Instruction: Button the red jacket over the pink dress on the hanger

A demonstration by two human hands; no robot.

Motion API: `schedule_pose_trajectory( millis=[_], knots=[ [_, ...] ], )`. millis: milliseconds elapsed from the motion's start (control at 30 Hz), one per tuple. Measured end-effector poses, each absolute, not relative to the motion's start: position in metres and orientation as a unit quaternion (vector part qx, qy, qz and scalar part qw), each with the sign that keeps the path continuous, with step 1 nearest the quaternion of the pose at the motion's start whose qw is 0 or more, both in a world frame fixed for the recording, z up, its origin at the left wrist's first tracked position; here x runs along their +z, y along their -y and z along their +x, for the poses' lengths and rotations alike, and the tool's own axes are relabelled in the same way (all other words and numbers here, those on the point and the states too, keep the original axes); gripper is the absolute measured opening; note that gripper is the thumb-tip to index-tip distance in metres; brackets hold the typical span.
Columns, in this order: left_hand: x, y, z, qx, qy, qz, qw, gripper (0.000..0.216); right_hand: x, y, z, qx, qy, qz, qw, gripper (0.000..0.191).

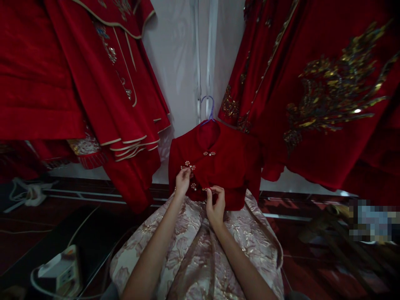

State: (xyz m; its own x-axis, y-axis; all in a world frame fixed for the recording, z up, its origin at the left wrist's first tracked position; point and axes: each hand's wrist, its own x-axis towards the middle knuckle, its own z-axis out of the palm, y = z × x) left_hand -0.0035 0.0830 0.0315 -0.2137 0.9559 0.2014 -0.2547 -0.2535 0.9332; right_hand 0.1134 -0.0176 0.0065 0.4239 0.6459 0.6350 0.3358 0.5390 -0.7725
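A red stand-collar jacket (233,166) hangs in front of me on a purple hanger (211,110). Beaded flower ornaments decorate its front: a collar ornament (209,153) sits below the neck, and a beaded ornament (187,165) lies on the left of the chest. My left hand (183,182) is closed, its fingertips pinching at that chest ornament. Lower down, my right hand (216,204) pinches the jacket's front edge near its hem, by a small shiny bead. Any finer thing between the fingertips is too small to make out. Another flower ornament (193,187) shows between the hands.
Pale floral brocade fabric (246,250) spreads beneath my forearms. Red embroidered garments (121,83) hang at left, and a gold-beaded red garment (337,96) at right. A power strip (68,271) with a cable lies lower left. A dark wooden stool-like frame (331,233) stands at right.
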Motion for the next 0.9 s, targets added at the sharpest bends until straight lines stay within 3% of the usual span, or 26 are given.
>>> schedule_pose_trajectory(
  millis=[300, 600, 733, 800, 900],
  knots=[
    [0.046, -0.083, -0.001, 0.662, -0.343, 0.355, 0.565, 0.033, 0.001, 0.016, 0.113, 0.139, 0.523, -0.462, 0.702, 0.010],
    [0.044, -0.097, 0.003, 0.682, -0.413, 0.366, 0.481, 0.023, 0.001, 0.016, 0.113, 0.156, 0.525, -0.462, 0.698, 0.010],
    [0.057, -0.096, 0.007, 0.563, -0.444, 0.485, 0.501, 0.032, -0.003, 0.014, 0.114, 0.138, 0.511, -0.467, 0.708, 0.010],
    [0.072, -0.093, 0.010, 0.515, -0.446, 0.591, 0.431, 0.034, -0.005, 0.013, 0.115, 0.129, 0.500, -0.469, 0.717, 0.011],
    [0.101, -0.091, 0.015, 0.514, -0.419, 0.716, 0.218, 0.027, -0.007, 0.013, 0.116, 0.132, 0.496, -0.466, 0.721, 0.011]
  ],
)
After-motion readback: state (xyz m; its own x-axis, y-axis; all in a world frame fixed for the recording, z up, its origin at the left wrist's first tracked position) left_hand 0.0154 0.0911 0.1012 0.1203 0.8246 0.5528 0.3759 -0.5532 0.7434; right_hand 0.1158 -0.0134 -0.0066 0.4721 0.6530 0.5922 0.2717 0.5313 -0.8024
